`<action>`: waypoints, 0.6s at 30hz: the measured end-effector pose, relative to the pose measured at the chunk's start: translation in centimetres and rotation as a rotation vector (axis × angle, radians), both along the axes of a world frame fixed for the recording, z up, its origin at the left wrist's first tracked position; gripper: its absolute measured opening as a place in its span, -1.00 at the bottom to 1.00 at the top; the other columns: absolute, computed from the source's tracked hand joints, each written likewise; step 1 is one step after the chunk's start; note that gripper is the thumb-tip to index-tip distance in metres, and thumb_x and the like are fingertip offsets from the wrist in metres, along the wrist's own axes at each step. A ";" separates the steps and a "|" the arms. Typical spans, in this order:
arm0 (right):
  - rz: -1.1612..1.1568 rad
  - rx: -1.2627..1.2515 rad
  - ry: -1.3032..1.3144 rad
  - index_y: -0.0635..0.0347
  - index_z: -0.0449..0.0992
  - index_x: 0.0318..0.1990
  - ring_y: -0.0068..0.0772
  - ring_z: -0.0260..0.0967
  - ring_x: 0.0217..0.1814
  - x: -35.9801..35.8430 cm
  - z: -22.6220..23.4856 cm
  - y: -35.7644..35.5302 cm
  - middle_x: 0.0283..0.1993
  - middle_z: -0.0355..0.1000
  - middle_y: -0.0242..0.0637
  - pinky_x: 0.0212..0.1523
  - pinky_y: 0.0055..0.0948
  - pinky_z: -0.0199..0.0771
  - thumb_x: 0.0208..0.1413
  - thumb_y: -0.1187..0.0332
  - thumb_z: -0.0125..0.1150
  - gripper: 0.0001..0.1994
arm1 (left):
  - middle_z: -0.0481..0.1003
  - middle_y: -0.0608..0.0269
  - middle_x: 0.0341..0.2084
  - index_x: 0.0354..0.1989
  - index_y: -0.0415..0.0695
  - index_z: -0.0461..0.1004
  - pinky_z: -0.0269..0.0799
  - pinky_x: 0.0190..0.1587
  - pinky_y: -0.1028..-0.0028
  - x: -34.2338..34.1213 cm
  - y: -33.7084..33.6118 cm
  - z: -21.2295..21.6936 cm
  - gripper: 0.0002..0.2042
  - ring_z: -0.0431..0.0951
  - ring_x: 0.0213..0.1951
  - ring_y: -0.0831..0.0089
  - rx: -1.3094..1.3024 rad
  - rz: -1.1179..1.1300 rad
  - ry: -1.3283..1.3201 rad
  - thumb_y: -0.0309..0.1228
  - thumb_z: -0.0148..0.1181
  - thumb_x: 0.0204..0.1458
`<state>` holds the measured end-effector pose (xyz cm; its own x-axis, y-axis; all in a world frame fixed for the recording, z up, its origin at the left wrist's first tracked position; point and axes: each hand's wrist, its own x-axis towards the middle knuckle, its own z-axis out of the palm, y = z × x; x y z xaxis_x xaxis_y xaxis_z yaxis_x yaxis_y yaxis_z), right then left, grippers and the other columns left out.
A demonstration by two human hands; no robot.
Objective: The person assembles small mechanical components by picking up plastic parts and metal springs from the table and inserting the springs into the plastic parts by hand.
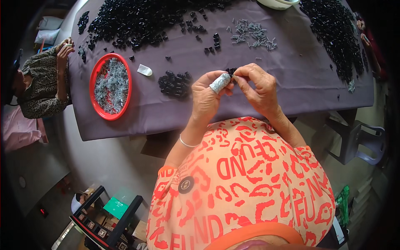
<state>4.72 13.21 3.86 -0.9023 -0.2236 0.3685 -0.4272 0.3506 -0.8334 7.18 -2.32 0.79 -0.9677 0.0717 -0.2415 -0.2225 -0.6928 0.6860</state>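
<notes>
My left hand [203,100] is closed on a small black plastic part [231,71] above the near side of the table. A speckled white finger cover [220,83] wraps one of its digits, seemingly the thumb. From the right, my right hand [260,89] pinches at the same part with thumb and forefinger; anything smaller between the fingertips is hidden. Beside my left hand lies a small heap of black plastic parts [174,84]. Farther left, a red oval basket [92,89] holds many thin grey pin-like pieces [111,85]. Between heap and basket rests a loose white finger cover [144,70].
Large black-part piles [133,21] cover the far left and far right [333,37]. Grey pins [256,35] lie scattered beyond my hands, near a pale bowl [278,5]. People sit at the left [43,83] and right edges. A grey plastic chair [360,141] stands right.
</notes>
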 end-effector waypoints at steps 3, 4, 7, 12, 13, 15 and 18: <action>0.028 0.060 0.034 0.32 0.48 -0.32 -0.38 0.46 -0.38 0.3 -0.1 0.1 -0.38 0.46 -0.23 -0.38 -0.48 0.45 -0.08 0.66 0.22 -0.86 | 0.56 0.14 -0.38 -0.22 -0.30 0.50 0.52 -0.33 0.57 0.6 -0.1 -0.1 -0.86 0.57 -0.39 0.49 -0.214 0.014 0.080 -0.55 0.18 0.06; 0.052 0.080 0.061 0.32 0.49 -0.33 -0.37 0.46 -0.39 0.3 -0.2 0.2 -0.38 0.47 -0.23 -0.39 -0.49 0.45 -0.08 0.66 0.22 -0.87 | 0.56 0.14 -0.38 -0.22 -0.30 0.50 0.52 -0.33 0.57 0.8 -0.1 0.1 -0.86 0.57 -0.39 0.49 -0.211 0.017 0.076 -0.55 0.18 0.06; 0.102 0.102 0.032 0.32 0.49 -0.35 -0.35 0.47 -0.39 0.7 -0.4 0.5 -0.39 0.47 -0.22 -0.39 -0.49 0.44 -0.09 0.65 0.23 -0.88 | 0.56 0.17 -0.40 -0.23 -0.31 0.50 0.50 -0.32 0.58 1.4 -0.2 0.5 -0.87 0.56 -0.39 0.50 -0.487 0.041 0.143 -0.56 0.19 0.05; 0.173 0.098 -0.040 0.31 0.51 -0.35 -0.38 0.46 -0.38 0.6 -0.5 0.5 -0.38 0.47 -0.23 -0.38 -0.50 0.44 -0.08 0.62 0.25 -0.89 | 0.55 0.19 -0.41 -0.26 -0.31 0.50 0.49 -0.34 0.56 2.1 -0.7 -0.5 -0.89 0.56 -0.40 0.51 -0.290 -0.025 0.026 -0.55 0.20 0.05; 0.191 0.061 -0.113 0.31 0.51 -0.34 -0.41 0.45 -0.39 0.7 -0.1 0.4 -0.38 0.47 -0.24 -0.38 -0.51 0.43 -0.08 0.62 0.25 -0.89 | 0.55 0.19 -0.41 -0.26 -0.31 0.50 0.49 -0.34 0.56 2.1 -0.7 -0.7 -0.89 0.56 -0.40 0.51 -0.291 -0.018 0.031 -0.55 0.20 0.05; 0.206 0.011 -0.204 0.30 0.50 -0.33 -0.48 0.40 -0.42 0.8 -0.1 0.5 -0.38 0.47 -0.27 -0.39 -0.53 0.39 -0.06 0.62 0.25 -0.89 | 0.55 0.19 -0.41 -0.27 -0.31 0.49 0.49 -0.34 0.56 2.3 -0.6 -1.2 -0.89 0.56 -0.40 0.52 -0.210 -0.021 0.011 -0.54 0.21 0.05; 0.173 0.058 -0.194 0.31 0.49 -0.34 -0.48 0.39 -0.43 0.8 -0.2 0.3 -0.39 0.46 -0.26 -0.40 -0.53 0.38 -0.06 0.62 0.24 -0.89 | 0.56 0.19 -0.42 -0.27 -0.30 0.49 0.48 -0.34 0.56 2.1 -0.7 -1.1 -0.89 0.56 -0.40 0.51 -0.250 -0.026 -0.017 -0.54 0.21 0.04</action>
<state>5.55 13.55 3.71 -0.9015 -0.3961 0.1742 -0.3187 0.3356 -0.8864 9.33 -3.02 -0.27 -0.9619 0.0328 -0.2715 -0.2516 -0.4954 0.8314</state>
